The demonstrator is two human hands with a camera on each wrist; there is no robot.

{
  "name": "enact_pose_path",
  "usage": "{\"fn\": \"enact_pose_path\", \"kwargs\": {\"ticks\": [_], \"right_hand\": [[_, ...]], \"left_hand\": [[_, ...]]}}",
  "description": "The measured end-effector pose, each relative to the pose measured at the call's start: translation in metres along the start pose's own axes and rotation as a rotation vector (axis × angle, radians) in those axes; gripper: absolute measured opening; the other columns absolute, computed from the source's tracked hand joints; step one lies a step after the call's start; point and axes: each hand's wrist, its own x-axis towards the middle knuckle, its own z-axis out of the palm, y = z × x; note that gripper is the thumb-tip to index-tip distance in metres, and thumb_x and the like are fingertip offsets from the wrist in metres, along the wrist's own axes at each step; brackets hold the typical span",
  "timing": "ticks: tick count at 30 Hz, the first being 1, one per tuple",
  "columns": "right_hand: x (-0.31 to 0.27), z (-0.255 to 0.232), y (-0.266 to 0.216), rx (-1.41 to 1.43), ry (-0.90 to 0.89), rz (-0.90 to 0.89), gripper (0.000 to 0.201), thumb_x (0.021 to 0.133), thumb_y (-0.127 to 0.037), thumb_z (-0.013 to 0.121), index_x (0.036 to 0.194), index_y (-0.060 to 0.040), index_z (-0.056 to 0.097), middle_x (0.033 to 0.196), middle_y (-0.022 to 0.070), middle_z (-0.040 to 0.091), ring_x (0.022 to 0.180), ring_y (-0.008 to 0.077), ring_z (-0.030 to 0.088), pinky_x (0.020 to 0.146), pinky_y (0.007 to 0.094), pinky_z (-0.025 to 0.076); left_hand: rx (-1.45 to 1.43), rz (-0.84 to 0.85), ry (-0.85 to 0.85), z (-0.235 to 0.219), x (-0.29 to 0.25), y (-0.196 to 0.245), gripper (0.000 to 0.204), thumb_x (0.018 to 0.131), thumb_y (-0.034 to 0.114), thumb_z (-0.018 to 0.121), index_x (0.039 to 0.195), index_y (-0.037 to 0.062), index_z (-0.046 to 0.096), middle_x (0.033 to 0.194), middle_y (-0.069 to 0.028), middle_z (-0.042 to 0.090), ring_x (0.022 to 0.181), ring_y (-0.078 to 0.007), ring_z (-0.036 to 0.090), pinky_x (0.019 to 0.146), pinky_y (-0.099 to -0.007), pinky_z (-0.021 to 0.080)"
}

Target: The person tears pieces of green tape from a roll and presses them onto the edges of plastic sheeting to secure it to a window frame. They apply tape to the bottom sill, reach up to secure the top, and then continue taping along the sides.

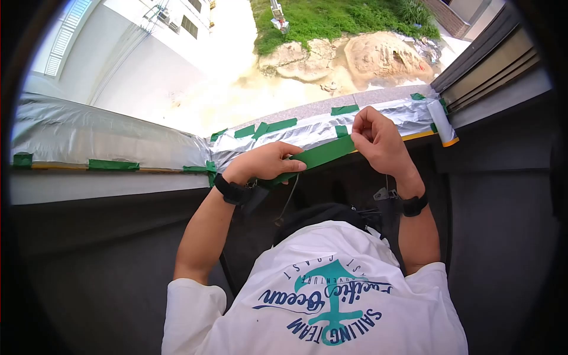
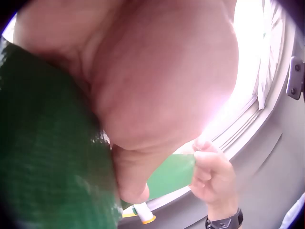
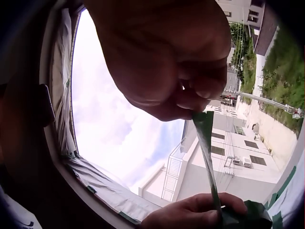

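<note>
A strip of green tape (image 1: pixel 325 153) is stretched between my two hands above the window sill. My left hand (image 1: pixel 266 163) grips the tape roll, its thumb lying along the strip; the roll's wide green side (image 2: pixel 52 143) fills the left of the left wrist view. On the strip's free end, the fingertips and thumb of my right hand (image 1: pixel 381 142) pinch the corner. Seen from the right wrist, the strip (image 3: pixel 205 136) runs narrow and edge-on down to the left hand. Clear plastic film (image 1: pixel 405 115) covers the sill just beyond, held by green tape pieces (image 1: pixel 281 125).
A rolled end of film with a yellow edge (image 1: pixel 444 123) hangs at the sill's right. More film (image 1: pixel 112 130) covers the left side, taped along its lower edge. Beyond the open window lie bright ground, grass (image 1: pixel 331 23) and a white building (image 1: pixel 142 59). A cord (image 1: pixel 289 201) hangs below the left hand.
</note>
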Motion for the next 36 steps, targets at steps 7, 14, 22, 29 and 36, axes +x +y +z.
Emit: {"fn": "enact_pose_path", "kwargs": {"ticks": [7,14,22,29,36], "right_hand": [[-0.006,-0.019,0.018,0.138,0.036,0.320,0.015,0.092,-0.009,0.063,0.101,0.0023,0.059,0.082,0.0061,0.064,0.073,0.0084,0.058,0.066,0.0237,0.049],[0.001,-0.002,0.023,-0.494,0.301,0.067,0.028,0.098,-0.022,0.059,0.113,0.0019,0.057,0.094,0.0100,0.069,0.079,0.0195,0.066,0.073,0.0314,0.052],[0.007,0.049,0.005,-0.318,-0.311,-0.266,0.041,0.085,-0.020,0.068,0.119,-0.0010,0.055,0.106,0.0216,0.067,0.102,0.0390,0.065,0.086,0.0444,0.051],[0.018,0.055,0.021,-0.465,-0.315,-0.324,0.016,0.086,-0.022,0.067,0.091,-0.0070,0.069,0.076,0.0166,0.068,0.075,0.0382,0.066,0.067,0.0474,0.052],[0.015,0.069,0.044,-0.742,-0.258,-0.448,0.024,0.087,-0.026,0.062,0.073,-0.0079,0.067,0.068,0.0172,0.066,0.062,0.0398,0.065,0.057,0.0481,0.052]], "left_hand": [[0.128,0.208,0.293,-0.012,-0.020,0.034,0.028,0.098,0.024,0.061,0.113,0.0027,0.070,0.082,-0.0085,0.069,0.073,-0.0162,0.063,0.068,-0.0332,0.050],[0.524,0.184,0.452,-0.008,-0.030,0.051,0.022,0.090,0.022,0.061,0.104,0.0097,0.074,0.084,-0.0166,0.069,0.076,-0.0362,0.065,0.072,-0.0404,0.051],[0.629,0.147,0.379,0.000,-0.033,0.057,0.020,0.088,0.022,0.062,0.099,0.0106,0.075,0.081,-0.0154,0.069,0.076,-0.0365,0.065,0.071,-0.0432,0.051],[0.576,0.208,0.432,0.008,-0.029,0.038,0.022,0.090,0.025,0.057,0.100,0.0126,0.072,0.087,-0.0170,0.070,0.085,-0.0389,0.066,0.075,-0.0488,0.051],[0.345,0.230,0.429,0.024,-0.009,0.004,0.027,0.094,0.029,0.052,0.102,0.0085,0.067,0.096,-0.0211,0.068,0.094,-0.0414,0.064,0.080,-0.0487,0.050]]}}
